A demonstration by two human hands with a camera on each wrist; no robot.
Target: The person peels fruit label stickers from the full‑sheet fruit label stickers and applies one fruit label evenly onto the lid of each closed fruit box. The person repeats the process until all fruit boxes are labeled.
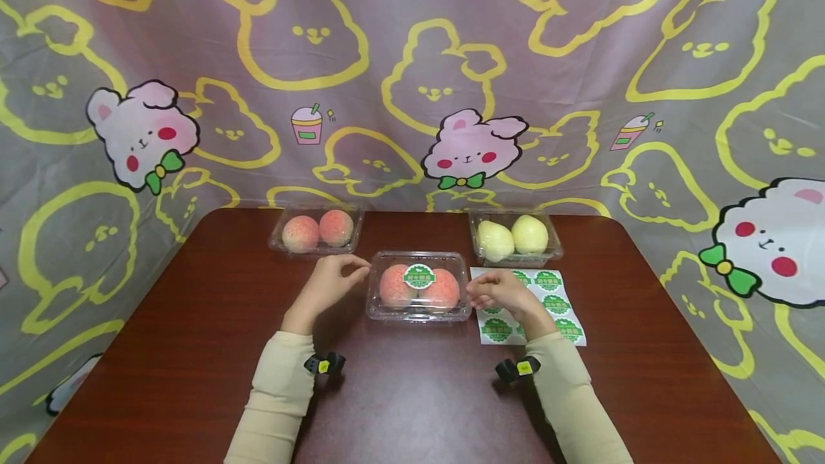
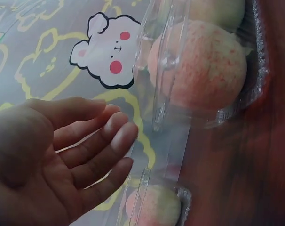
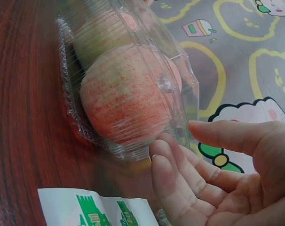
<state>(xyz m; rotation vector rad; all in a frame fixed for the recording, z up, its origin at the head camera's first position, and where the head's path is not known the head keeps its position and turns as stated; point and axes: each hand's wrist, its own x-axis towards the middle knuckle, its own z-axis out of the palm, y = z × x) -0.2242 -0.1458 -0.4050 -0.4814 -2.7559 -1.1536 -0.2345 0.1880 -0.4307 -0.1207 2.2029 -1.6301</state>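
- Head view: clear plastic lidded box [image 1: 419, 316] with two blush-red, peach-like round fruits [image 1: 441, 291] sits mid-way across the dark reddish-brown wooden tabletop [image 1: 412, 392], between the hands.
- Round green-and-white paper sticker [image 1: 419, 276] lies on the box lid, near its middle.
- Left hand [image 1: 325, 285]: fingers loosely bent, nothing held; left wrist view shows a gap between fingertips and box.
- Right hand [image 1: 505, 296]: fingers relaxed, nothing gripped, beside the box's right end, above a white sheet of green stickers [image 1: 549, 293]. Contact with the plastic: cannot tell.
- Step in hand, my judgement: labelling of this box, sticker apparently placed, hands at the two ends either to steady or to shift it.
- Next move, if a shift: likely calls for both hands to close on the short ends with light, even pressure; thin plastic could flex and the fruits roll.
- Long axis of the box runs left to right, roughly parallel to the tabletop's far edge; fruits side by side along it.
- Box lies flat, lid up, one long side towards the person; sticker lettering seems upright from that side. Hinge side: cannot tell.
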